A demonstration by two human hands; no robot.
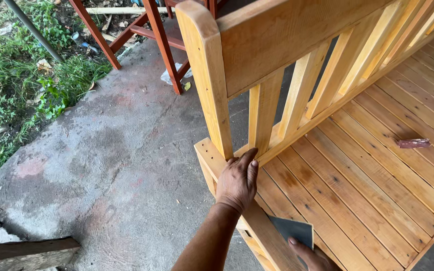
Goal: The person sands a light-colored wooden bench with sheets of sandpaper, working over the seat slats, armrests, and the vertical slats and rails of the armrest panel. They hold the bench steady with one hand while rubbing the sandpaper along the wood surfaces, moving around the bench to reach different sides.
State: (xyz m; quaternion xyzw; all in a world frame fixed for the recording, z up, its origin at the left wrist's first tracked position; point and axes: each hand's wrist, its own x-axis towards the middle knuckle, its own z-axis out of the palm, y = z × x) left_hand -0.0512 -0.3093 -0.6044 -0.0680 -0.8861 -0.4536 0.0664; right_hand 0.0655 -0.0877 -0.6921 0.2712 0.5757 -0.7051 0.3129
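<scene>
Left hand (238, 180) lies flat, fingers together, on the bench (357, 180) frame's corner by the post (208, 75); right hand (311, 255) pinches sandpaper (292, 231) at the near edge. Sanding appears underway; next needs firm strokes along the rail.

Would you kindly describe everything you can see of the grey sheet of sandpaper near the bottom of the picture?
The sandpaper is a small, flat, dark grey sheet with straight edges and a sharp upper right corner. It lies on the pale wooden slats of the bench seat, beside the seat's side rail. The right hand presses on its lower edge, with the thumb on top; the lower part is hidden by that hand and the picture's edge. The left hand rests apart from it, on the rail near the corner post.
</scene>
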